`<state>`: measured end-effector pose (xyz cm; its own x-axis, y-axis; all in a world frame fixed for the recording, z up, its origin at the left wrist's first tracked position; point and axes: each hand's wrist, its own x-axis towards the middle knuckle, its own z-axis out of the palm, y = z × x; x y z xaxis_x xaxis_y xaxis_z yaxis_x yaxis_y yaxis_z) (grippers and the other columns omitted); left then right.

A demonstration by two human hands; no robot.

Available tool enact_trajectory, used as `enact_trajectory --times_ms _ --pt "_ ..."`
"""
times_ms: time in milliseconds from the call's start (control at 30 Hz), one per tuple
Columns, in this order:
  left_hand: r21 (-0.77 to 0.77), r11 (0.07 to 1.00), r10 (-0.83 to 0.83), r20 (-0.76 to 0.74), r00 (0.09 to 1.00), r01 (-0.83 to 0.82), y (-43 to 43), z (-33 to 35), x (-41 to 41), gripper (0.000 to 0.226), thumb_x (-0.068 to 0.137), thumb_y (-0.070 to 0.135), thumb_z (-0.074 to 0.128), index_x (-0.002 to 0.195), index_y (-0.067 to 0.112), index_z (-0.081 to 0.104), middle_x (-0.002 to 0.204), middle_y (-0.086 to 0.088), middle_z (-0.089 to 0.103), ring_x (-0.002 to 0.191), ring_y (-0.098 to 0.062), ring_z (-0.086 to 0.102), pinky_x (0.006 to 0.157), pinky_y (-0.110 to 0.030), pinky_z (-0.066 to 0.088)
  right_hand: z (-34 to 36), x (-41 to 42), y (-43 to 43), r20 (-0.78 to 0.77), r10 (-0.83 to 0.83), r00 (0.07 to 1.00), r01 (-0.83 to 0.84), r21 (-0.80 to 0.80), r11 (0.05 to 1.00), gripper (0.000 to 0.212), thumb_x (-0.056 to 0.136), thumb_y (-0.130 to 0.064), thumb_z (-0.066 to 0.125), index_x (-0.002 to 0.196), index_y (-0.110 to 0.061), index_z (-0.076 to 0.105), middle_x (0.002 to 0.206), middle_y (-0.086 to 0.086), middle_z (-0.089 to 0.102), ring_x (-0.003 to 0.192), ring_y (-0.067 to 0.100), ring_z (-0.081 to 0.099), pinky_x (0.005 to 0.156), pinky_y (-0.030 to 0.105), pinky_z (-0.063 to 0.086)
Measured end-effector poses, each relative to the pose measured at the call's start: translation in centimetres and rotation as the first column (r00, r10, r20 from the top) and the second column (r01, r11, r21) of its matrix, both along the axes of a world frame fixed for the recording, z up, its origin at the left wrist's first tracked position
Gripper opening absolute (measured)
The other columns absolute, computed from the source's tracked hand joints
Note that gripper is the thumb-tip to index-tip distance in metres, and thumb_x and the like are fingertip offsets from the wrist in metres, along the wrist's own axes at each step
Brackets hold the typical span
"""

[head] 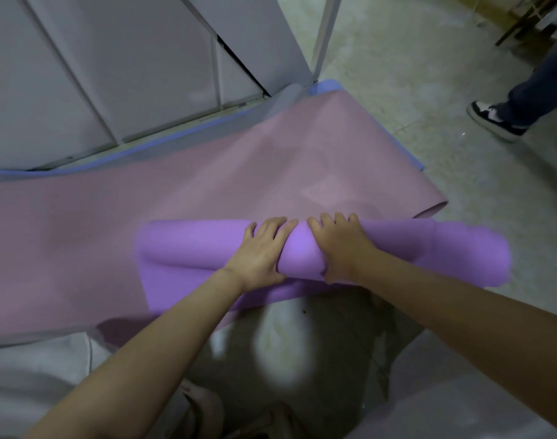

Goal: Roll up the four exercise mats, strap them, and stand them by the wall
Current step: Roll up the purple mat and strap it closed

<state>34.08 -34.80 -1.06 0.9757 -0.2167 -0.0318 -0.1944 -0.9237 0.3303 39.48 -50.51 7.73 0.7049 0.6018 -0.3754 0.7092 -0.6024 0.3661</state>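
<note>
Early in the job, by the look of it. The purple mat (191, 245) is the only one partly rolled. The pink mat (207, 166) under it lies flat, and so does the blue mat (329, 84), of which only an edge shows along the far side. A fourth mat I cannot make out. No strap and no standing roll is in view, so strapping and lining up by the wall (112, 68) are all left to do.

The purple roll sits on the pink mat just in front of the person, its long axis running left to right across the view. A flat tail of it lies on the near side, toward the knees. The right end is blurred and looks looser than the left.

Both hands clasp the roll near its middle, close together. The left hand (261, 251) and right hand (337, 245) each have fingers curled over the top and a thumb on the near face, squeezing it tight there.
</note>
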Motion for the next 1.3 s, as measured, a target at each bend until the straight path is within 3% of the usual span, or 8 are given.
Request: enact_trajectory --times_ms 167,267,400,500,700,1000,1200,1300 --pt "0.104 0.994 0.037 0.051 0.998 -0.042 -0.9 -1.2 -1.4 0.126 0.038 0.055 0.083 0.141 0.007 0.026 0.128 -0.023 0.052 0.119 -0.036 0.054 0.090 -0.064 0.040 0.9 0.9 0.0 -0.184 -0.119 0.976 0.112 -0.046 0.993 0.086 0.067 -0.046 0.076 0.133 -0.014 0.030 0.127 0.006 0.048 0.112 0.027 0.054 0.088 0.034 0.041" --pt "0.064 0.998 -0.019 0.068 0.998 0.014 -1.4 -1.5 -1.0 0.121 0.043 0.059 0.081 0.140 0.011 0.027 0.124 -0.020 0.055 0.117 -0.032 0.054 0.091 -0.063 0.041 1.5 1.9 -0.8 -0.315 -0.219 0.924 0.194 -0.109 0.975 0.094 0.064 -0.047 0.079 0.135 -0.015 0.027 0.128 0.005 0.049 0.113 0.029 0.054 0.088 0.033 0.042" --pt "0.038 0.996 -0.082 -0.009 0.997 0.083 -2.5 -0.8 -0.3 0.106 0.061 0.057 0.073 0.146 0.018 0.024 0.134 -0.008 0.042 0.123 -0.025 0.040 0.100 -0.045 0.033 1.8 2.7 -2.0 -0.406 -0.263 0.875 0.216 -0.160 0.963 0.095 0.061 -0.050 0.080 0.135 -0.019 0.029 0.126 0.003 0.051 0.110 0.028 0.055 0.086 0.034 0.043" --pt "0.052 0.996 -0.068 -0.030 0.997 0.069 -3.4 -0.4 0.2 0.102 0.065 0.057 0.070 0.147 0.021 0.021 0.135 -0.001 0.038 0.123 -0.021 0.036 0.097 -0.040 0.031 1.5 2.2 -2.8 -0.354 -0.214 0.911 0.165 -0.163 0.973 0.096 0.067 -0.046 0.078 0.140 -0.016 0.024 0.132 0.006 0.044 0.117 0.028 0.050 0.091 0.036 0.040" --pt "0.038 0.996 -0.071 -0.158 0.985 0.078 -4.4 0.1 0.9 0.102 0.063 0.050 0.074 0.145 0.021 0.022 0.133 0.000 0.041 0.119 -0.022 0.040 0.094 -0.040 0.035 -1.7 -1.0 -3.8 -0.080 0.034 0.996 -0.043 -0.108 0.993 0.103 0.077 -0.040 0.071 0.148 -0.006 0.005 0.137 0.015 0.035 0.122 0.030 0.039 0.104 0.044 0.029" --pt "-0.095 0.992 -0.106 -0.268 0.958 0.083 -5.5 -0.4 0.4 0.106 0.064 0.047 0.077 0.148 0.023 0.017 0.141 0.001 0.034 0.129 -0.020 0.034 0.103 -0.042 0.030 -2.1 -0.1 -4.5 -0.230 -0.051 0.972 0.027 -0.105 0.994 0.091 0.069 -0.043 0.078 0.137 -0.010 0.027 0.129 0.009 0.048 0.113 0.025 0.050 0.096 0.038 0.041" --pt "0.195 0.981 0.013 -0.173 0.985 0.021 -5.4 -1.5 -3.3 0.115 0.077 0.052 0.066 0.149 0.021 -0.017 0.157 -0.011 0.001 0.145 -0.027 0.002 0.112 -0.057 0.005 -1.0 1.1 -3.4 -0.289 -0.137 0.948 0.085 -0.187 0.979 0.095 0.064 -0.048 0.080 0.134 -0.010 0.029 0.123 0.007 0.055 0.107 0.027 0.058 0.085 0.033 0.043" --pt "0.192 0.981 0.055 -0.185 0.981 -0.019 -4.9 -1.7 -3.4 0.118 0.076 0.054 0.067 0.147 0.024 -0.023 0.157 -0.014 -0.004 0.146 -0.031 -0.003 0.111 -0.061 0.002 -0.1 1.4 -2.7 -0.318 -0.189 0.929 0.118 -0.231 0.966 0.097 0.062 -0.053 0.080 0.134 -0.009 0.029 0.124 0.007 0.057 0.111 0.028 0.057 0.080 0.030 0.039"
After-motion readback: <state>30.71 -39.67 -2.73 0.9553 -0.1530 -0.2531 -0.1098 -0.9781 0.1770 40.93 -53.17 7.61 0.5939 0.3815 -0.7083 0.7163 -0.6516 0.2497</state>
